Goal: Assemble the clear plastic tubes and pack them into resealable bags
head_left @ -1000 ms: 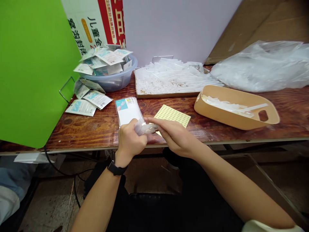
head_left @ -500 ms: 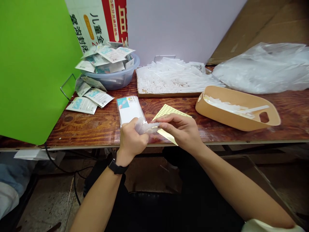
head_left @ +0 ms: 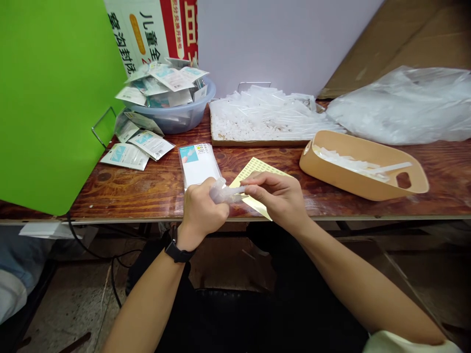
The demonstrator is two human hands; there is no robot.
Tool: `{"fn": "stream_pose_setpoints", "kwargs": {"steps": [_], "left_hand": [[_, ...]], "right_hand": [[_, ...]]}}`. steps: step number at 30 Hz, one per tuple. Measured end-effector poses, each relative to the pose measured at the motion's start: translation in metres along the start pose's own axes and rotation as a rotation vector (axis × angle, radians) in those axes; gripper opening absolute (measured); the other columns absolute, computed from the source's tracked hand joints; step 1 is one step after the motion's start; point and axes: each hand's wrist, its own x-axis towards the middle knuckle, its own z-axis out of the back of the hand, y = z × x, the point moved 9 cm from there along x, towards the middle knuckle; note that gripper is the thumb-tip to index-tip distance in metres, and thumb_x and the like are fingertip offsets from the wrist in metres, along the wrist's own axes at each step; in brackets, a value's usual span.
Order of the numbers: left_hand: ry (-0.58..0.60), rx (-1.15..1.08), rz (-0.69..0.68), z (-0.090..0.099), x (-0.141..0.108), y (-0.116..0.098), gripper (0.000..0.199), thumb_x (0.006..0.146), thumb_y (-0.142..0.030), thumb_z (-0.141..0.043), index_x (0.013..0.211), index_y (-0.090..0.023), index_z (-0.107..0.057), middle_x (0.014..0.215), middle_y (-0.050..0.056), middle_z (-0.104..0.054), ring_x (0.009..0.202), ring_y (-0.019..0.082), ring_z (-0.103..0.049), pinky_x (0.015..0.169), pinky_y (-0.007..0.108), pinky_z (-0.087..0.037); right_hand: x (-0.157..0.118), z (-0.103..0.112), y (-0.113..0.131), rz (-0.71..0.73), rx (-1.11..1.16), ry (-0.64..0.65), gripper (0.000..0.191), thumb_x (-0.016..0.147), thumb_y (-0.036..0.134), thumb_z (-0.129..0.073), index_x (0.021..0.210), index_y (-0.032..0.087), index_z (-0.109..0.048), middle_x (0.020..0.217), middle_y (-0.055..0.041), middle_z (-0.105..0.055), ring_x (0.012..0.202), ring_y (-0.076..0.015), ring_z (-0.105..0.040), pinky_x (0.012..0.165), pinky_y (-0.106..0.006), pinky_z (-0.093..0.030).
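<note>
Left hand (head_left: 202,211) is wrapped round a clear plastic piece (head_left: 222,193) at lower centre of frame; I'm pinching its thin end with my right hand (head_left: 274,196), above a yellow sticker sheet (head_left: 255,169).

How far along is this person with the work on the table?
Quite a way, it seems. Done: a heap of printed packets fills the plastic basin. In hand: the left hand grips a clear plastic piece, and the right hand pinches its end above a yellow sticker sheet. Left: the tray remains heaped with clear pieces.
</note>
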Motion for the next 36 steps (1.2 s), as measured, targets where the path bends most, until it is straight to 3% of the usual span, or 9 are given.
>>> {"fn": "stream_pose_setpoints", "kwargs": {"steps": [6,12,26,31,36], "left_hand": [[-0.021,0.000,0.014,0.002,0.001,0.003,0.022,0.054,-0.019,-0.055,0.054,-0.021,-0.033,0.047,-0.006,-0.033,0.044,0.008,-0.026,0.045,0.026,-0.022],[-0.021,0.035,0.029,0.001,-0.001,0.004,0.019,0.055,-0.019,-0.055,0.055,-0.021,-0.036,0.047,-0.005,-0.036,0.045,0.009,-0.028,0.047,0.026,-0.022],[-0.039,0.198,0.030,0.001,-0.006,-0.001,0.013,0.055,-0.017,-0.053,0.056,-0.021,-0.041,0.048,-0.002,-0.042,0.046,0.012,-0.034,0.049,0.027,-0.024],[-0.028,0.159,0.041,0.000,-0.007,0.002,0.013,0.057,-0.017,-0.054,0.058,-0.021,-0.041,0.049,-0.002,-0.043,0.047,0.012,-0.035,0.049,0.027,-0.025],[-0.004,0.082,0.053,0.000,-0.004,0.004,0.021,0.056,-0.017,-0.056,0.056,-0.022,-0.035,0.047,-0.006,-0.034,0.045,0.010,-0.027,0.047,0.026,-0.021]], "right_hand": [[0.002,-0.004,-0.005,-0.032,0.098,-0.001,0.018,0.071,0.039,-0.075,0.069,0.021,-0.071,0.073,-0.0026,-0.071,0.071,-0.0166,-0.065,0.066,-0.032,-0.053],[0.001,-0.006,-0.010,-0.060,0.110,-0.003,0.022,0.070,0.040,-0.076,0.067,0.020,-0.070,0.077,-0.0039,-0.070,0.074,-0.0178,-0.065,0.071,-0.035,-0.053],[-0.004,-0.015,-0.020,-0.116,0.136,0.064,0.023,0.071,0.041,-0.075,0.070,0.018,-0.069,0.078,-0.0047,-0.069,0.073,-0.0159,-0.063,0.067,-0.031,-0.051],[-0.005,-0.016,-0.018,-0.101,0.120,0.060,0.021,0.072,0.039,-0.074,0.070,0.019,-0.068,0.076,-0.0040,-0.068,0.073,-0.0159,-0.062,0.068,-0.031,-0.051],[-0.002,-0.016,-0.011,-0.068,0.112,0.092,0.016,0.075,0.035,-0.072,0.076,0.019,-0.069,0.082,-0.0032,-0.064,0.078,-0.0145,-0.060,0.071,-0.029,-0.049]]}}
